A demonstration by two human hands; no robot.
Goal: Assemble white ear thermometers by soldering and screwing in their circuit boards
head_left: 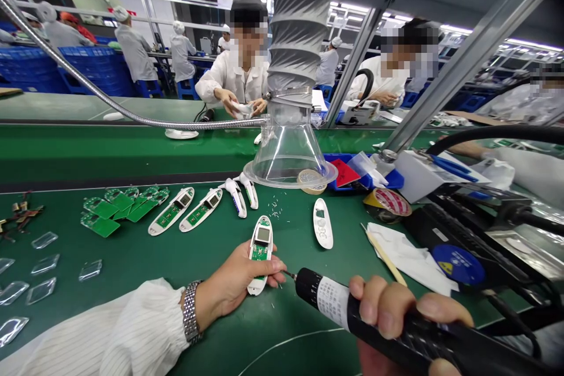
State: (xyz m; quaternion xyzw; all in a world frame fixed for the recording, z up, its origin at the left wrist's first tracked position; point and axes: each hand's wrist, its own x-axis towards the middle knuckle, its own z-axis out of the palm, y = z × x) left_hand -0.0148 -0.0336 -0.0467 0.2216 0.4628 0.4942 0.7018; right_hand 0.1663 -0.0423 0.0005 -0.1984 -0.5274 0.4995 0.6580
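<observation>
My left hand (229, 279) is closed around a white plastic housing (254, 288) with a green circuit board (259, 251) and a small grey display in it. The thumb lies over the lower part of the board. In my right hand (392, 311) is a black electric screwdriver (332, 299), its bit pointing left at the fingertips of my left hand. Whether the bit touches anything is hard to make out. Small white pins or screws (275, 207) lie scattered beyond the housing. A white cover (323, 223) with a window rests to the right.
Above the bench hangs a clear funnel hood (291, 155). Two similar open housings (171, 211), several green boards (110, 205) and clear plastic pieces (42, 291) lie left. Tape (388, 202), a blue tray (394, 179) and white cloth (405, 252) are right. Co-workers sit opposite.
</observation>
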